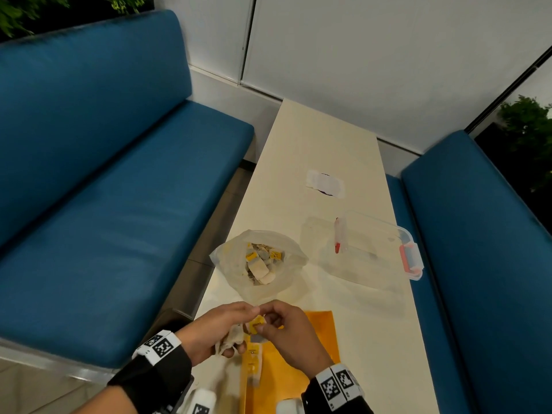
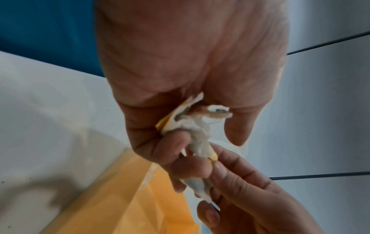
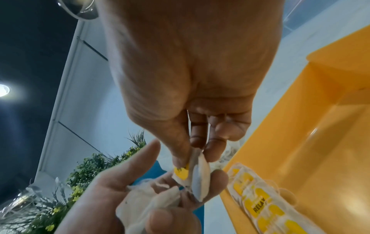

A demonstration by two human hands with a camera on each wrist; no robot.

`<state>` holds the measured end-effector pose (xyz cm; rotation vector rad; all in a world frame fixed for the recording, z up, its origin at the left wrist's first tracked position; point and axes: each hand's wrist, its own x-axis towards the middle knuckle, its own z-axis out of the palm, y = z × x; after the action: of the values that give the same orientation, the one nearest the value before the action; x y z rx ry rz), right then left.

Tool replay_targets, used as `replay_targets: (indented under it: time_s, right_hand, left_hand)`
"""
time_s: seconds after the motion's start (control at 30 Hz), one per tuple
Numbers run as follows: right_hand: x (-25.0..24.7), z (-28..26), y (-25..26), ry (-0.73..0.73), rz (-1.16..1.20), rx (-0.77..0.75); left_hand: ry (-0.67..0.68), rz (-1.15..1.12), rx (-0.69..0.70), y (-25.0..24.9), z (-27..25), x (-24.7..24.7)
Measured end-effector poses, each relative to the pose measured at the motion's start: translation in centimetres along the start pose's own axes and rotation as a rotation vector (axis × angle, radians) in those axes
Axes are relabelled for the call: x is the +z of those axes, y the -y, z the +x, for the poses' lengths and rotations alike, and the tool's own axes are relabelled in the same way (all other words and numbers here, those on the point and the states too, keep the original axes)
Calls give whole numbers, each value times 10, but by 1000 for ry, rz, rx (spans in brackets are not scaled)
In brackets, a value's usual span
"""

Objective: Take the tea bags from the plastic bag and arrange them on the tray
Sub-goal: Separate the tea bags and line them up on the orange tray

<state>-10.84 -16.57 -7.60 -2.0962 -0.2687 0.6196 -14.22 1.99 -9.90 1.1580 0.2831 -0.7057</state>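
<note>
Both hands, left (image 1: 212,330) and right (image 1: 291,333), pinch tea bags (image 1: 239,334) above the orange tray (image 1: 324,333).

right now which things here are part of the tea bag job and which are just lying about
Part of the job:
- clear plastic bag of tea bags
- flat orange tray
- white tea bags laid on the tray
- crumpled tea bags gripped by the left hand and right hand

Lying about:
- clear lidded box with red clips
- white paper label
</note>
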Motion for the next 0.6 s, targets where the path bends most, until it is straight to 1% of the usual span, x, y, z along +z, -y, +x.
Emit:
replay_targets:
  time_s: [0.13, 0.23, 0.33, 0.4, 0.6]
  right_hand:
    - [-8, 3, -2, -85, 32, 1]
    - [-12, 4, -4, -133, 59, -3]
    - [-15, 4, -2, -138, 88, -10]
    - [-16, 3, 0, -135, 111, -15]
    - [-18, 4, 3, -109, 168, -21]
  left_hand:
    - [-22, 139, 85, 3, 0, -4]
    - [-101, 266, 177, 4, 2, -2]
    - [-188, 313, 269, 3, 8, 1]
    - [-211, 351, 310, 3, 11, 1]
    - [-253, 433, 346, 4, 12, -2]
